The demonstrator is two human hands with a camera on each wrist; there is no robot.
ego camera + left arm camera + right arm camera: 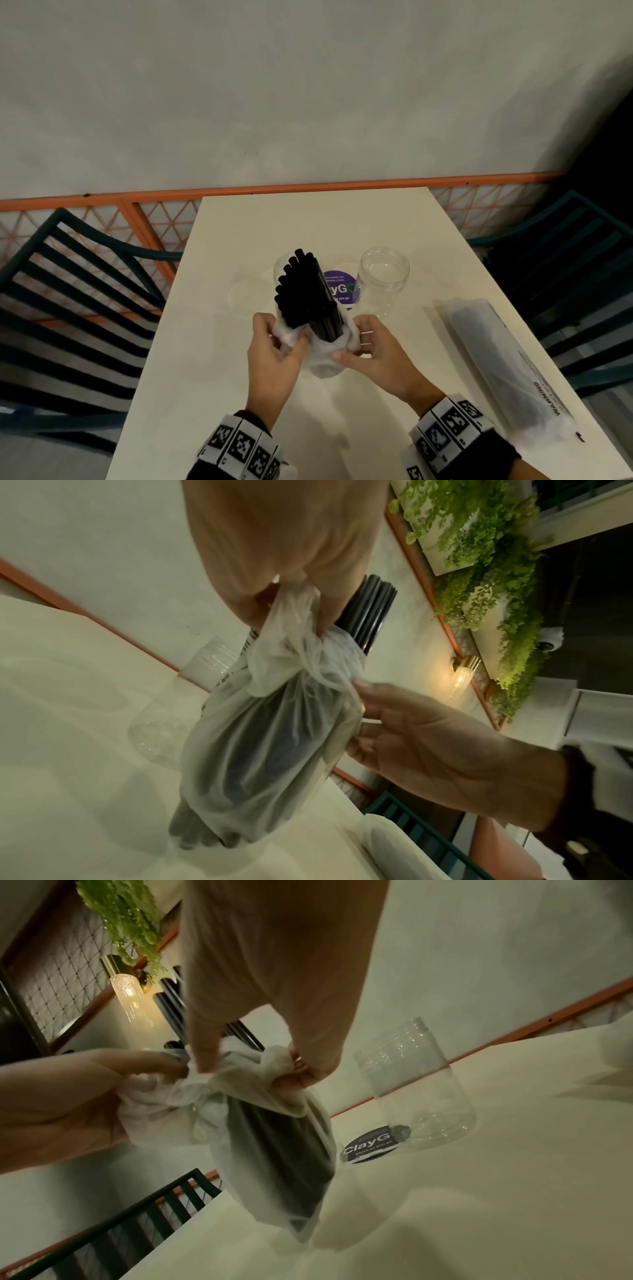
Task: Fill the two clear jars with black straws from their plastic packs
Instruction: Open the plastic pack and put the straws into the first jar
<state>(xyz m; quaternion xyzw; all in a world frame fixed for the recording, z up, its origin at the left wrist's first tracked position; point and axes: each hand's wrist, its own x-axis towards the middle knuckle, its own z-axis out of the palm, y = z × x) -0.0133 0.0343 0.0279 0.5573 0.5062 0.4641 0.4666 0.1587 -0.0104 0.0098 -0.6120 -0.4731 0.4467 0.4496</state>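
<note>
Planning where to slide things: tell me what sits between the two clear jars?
A round purple sticker lies on the table between the left jar and right jar, in the head view.

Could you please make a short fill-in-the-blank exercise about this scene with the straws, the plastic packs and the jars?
1. Both hands grip the bunched plastic pack around the black ____.
2. The right jar holds ____ straws.
3. The second pack lies on the table, to the person's ____.
4. The round sticker between the jars is ____.

Missing words: straws; no; right; purple
</note>
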